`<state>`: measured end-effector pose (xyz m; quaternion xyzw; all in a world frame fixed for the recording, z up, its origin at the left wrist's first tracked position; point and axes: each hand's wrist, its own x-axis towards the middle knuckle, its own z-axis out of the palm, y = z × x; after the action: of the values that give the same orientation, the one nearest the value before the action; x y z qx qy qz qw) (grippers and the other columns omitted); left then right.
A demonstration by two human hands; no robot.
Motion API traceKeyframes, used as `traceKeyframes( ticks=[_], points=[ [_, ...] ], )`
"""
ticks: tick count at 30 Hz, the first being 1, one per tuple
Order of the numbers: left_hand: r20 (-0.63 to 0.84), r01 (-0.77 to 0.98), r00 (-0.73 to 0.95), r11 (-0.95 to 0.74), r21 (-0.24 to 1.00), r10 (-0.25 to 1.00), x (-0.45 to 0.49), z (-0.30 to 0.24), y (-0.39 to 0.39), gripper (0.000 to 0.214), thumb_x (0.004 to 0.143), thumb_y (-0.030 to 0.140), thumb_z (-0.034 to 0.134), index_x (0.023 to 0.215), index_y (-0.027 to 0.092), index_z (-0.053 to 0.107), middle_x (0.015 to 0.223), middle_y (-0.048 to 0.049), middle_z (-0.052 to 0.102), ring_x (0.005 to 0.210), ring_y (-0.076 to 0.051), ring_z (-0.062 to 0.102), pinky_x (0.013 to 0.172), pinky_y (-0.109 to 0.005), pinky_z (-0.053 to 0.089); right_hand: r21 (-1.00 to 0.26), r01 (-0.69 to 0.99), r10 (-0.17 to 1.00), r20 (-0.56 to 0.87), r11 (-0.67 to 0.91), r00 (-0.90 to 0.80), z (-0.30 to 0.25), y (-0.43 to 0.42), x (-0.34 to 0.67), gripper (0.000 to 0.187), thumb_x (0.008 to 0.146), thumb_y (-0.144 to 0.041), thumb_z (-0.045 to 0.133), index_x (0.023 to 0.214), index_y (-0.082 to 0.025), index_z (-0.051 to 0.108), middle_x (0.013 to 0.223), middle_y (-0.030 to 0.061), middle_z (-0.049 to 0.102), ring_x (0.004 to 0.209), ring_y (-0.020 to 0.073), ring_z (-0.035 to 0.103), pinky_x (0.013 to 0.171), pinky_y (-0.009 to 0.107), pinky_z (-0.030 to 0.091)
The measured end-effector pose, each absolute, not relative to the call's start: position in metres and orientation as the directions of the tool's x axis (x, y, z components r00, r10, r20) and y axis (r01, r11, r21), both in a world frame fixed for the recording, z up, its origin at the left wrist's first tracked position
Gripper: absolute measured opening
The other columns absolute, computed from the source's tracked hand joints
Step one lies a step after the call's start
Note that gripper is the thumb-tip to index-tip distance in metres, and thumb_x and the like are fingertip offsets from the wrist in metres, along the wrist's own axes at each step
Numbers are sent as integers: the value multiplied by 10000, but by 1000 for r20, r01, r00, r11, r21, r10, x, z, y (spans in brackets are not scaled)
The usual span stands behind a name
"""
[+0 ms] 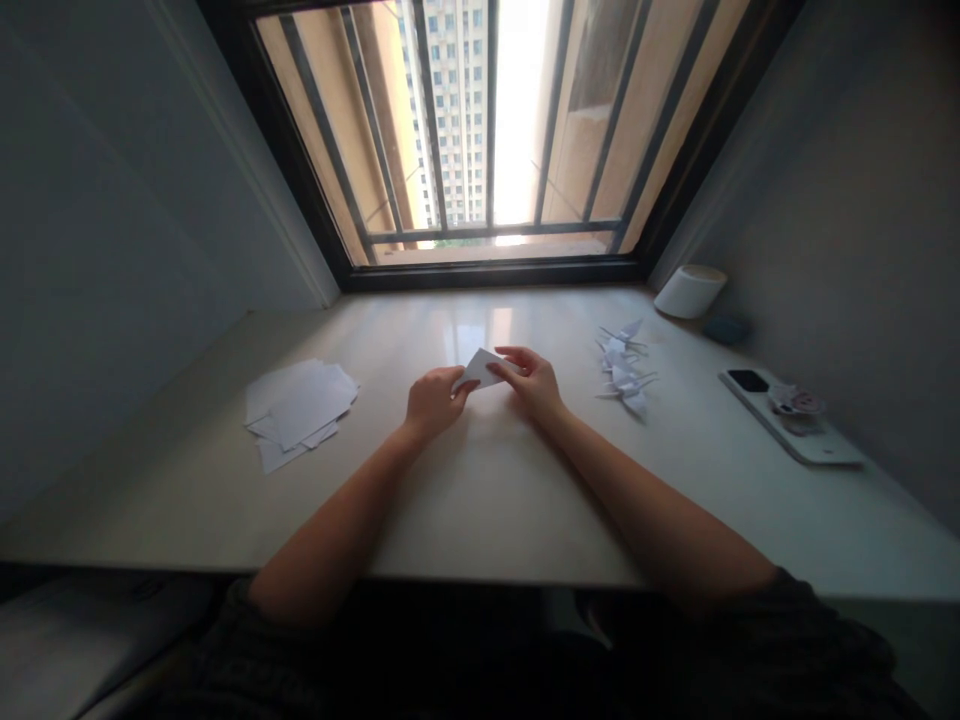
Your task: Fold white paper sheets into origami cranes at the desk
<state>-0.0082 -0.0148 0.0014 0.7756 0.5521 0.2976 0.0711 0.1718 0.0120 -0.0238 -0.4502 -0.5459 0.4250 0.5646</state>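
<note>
I am pinching the small folded paper over the middle of the worktop, left hand and right hand each clamping fingers on a lower corner, my knuckles hiding its underside, its creases showing too dim to read.

Daylight pours in through the far window, its middle strip blown out to white. A pale glare lies on the desk just below it. The side walls and the near edge sink into dim, murky shadow. Straight lines splay outward toward the corners, and detail there is soft.
</note>
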Motion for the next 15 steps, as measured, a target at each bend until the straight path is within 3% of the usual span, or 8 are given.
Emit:
traceKeyframes(
  ticks=[4,7,11,15],
  points=[
    [466,838,233,-420,349,853,-11,4,-14,223,869,395,534,817,217,657,825,-90,648,826,-249,567,736,-344,387,-972,151,981,168,182,-100,-28,8,172,377,607,-549,743,688,-182,713,498,-42,529,497,111,469,493,241,351],
    [533,820,166,-417,392,829,-12,8,-14,190,843,383,588,887,209,649,982,-97,648,945,-259,563,848,-372,394,-962,182,976,183,203,-120,-28,4,170,386,586,-553,754,612,-172,697,459,-49,498,489,110,459,477,239,322],
    [562,692,2,-407,596,827,-10,6,-12,464,768,415,686,1154,191,560,1148,-114,602,999,-240,573,900,-375,414,-966,153,978,208,209,-17,-25,3,169,386,613,-554,741,638,-169,710,514,-30,576,529,127,518,504,244,361],
    [342,428,-88,-274,861,936,-5,-5,-8,740,690,455,751,1308,185,445,1127,-122,627,947,-219,622,843,-356,452,-982,-37,982,187,186,-12,-19,3,168,371,651,-544,725,706,-177,717,659,25,689,606,150,603,603,275,470]
  ],
)
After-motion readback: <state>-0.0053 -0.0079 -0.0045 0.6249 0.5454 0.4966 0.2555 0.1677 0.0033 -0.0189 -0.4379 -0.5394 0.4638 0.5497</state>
